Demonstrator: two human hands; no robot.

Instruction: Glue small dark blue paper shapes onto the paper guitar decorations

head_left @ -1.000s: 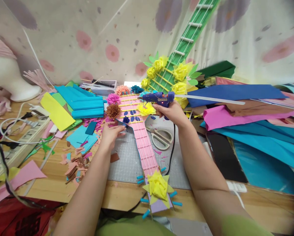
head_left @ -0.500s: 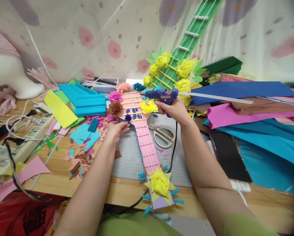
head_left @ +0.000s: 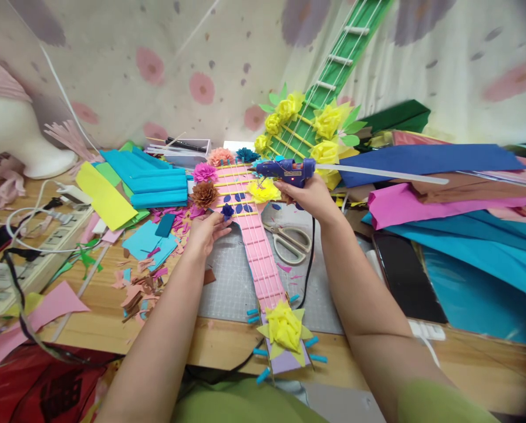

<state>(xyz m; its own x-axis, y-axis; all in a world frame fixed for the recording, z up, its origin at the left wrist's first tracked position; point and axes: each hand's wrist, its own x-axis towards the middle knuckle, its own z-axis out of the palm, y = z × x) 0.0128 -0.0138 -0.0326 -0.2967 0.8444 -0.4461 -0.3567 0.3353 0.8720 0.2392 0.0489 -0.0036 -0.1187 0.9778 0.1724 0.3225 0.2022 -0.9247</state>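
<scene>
A pink craft guitar (head_left: 256, 249) lies on the grey cutting mat (head_left: 221, 282), its body away from me. My left hand (head_left: 208, 231) is at the body's lower left edge, fingers closed there beside a small dark blue paper flower (head_left: 226, 212). The hidden side of that grip I cannot see. In my right hand (head_left: 311, 197) is a blue glue gun (head_left: 292, 169), held over the body with its nozzle pointing left and a long glue stick (head_left: 386, 173) out the back. Brown (head_left: 204, 194), magenta (head_left: 204, 171), coral (head_left: 221, 156) and yellow paper flowers (head_left: 263, 190) decorate the body.
Scissors (head_left: 292, 244) lie right of the guitar's neck. A green guitar (head_left: 333, 76) leans at the back. Paper scraps (head_left: 137, 294) and a power strip (head_left: 56, 235) are on the left; a phone (head_left: 406, 276) and coloured paper sheets (head_left: 465, 241) on the right.
The whole view has shifted slightly. Both hands, the glue gun and the pink guitar keep almost the same places relative to each other.
</scene>
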